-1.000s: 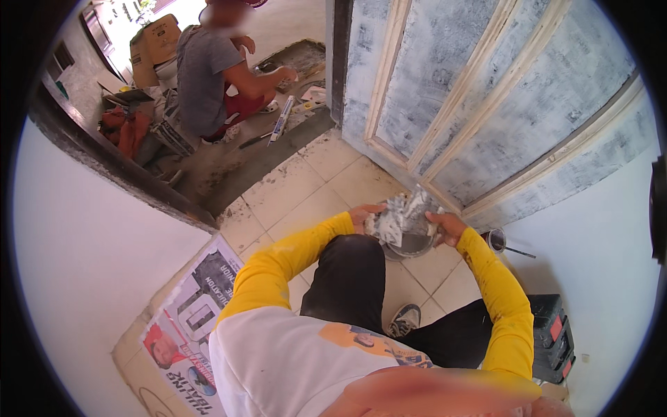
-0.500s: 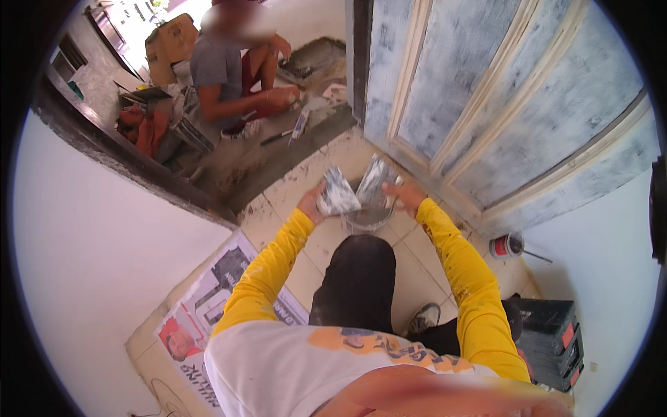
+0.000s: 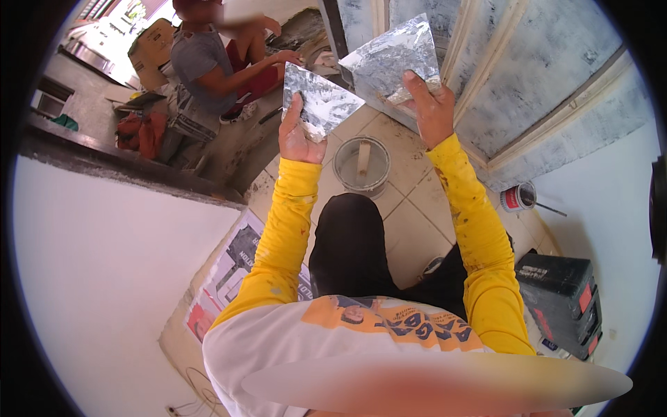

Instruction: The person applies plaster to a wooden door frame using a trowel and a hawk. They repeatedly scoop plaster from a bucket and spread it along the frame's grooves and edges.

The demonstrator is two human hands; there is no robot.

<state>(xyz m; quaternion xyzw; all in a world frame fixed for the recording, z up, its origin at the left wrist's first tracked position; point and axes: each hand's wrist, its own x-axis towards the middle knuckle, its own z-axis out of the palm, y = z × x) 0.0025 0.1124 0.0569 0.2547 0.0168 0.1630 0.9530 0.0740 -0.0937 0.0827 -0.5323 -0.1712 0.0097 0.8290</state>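
Left hand (image 3: 303, 139) grips a smeared metal plate (image 3: 317, 99), right hand (image 3: 434, 115) a second plate (image 3: 389, 59), both raised, with a pail (image 3: 377, 188) below on the floor (image 3: 410, 226); a firm, even hold should keep them steady.

Bucket (image 3: 369, 188) on floor (image 3: 410, 233), left of can (image 3: 512, 199) and boxes (image 3: 556, 276).

Strong daylight glares at upper left, burning out detail there; indoors the light is softer, with a faint shadow on the right wall (image 3: 611, 201). The blades (image 3: 321, 103) gleam in patches. Fisheye distortion bends the door frame (image 3: 125, 171), black fills the corners, and smears hide the lower middle and part of the co-worker (image 3: 201, 66)
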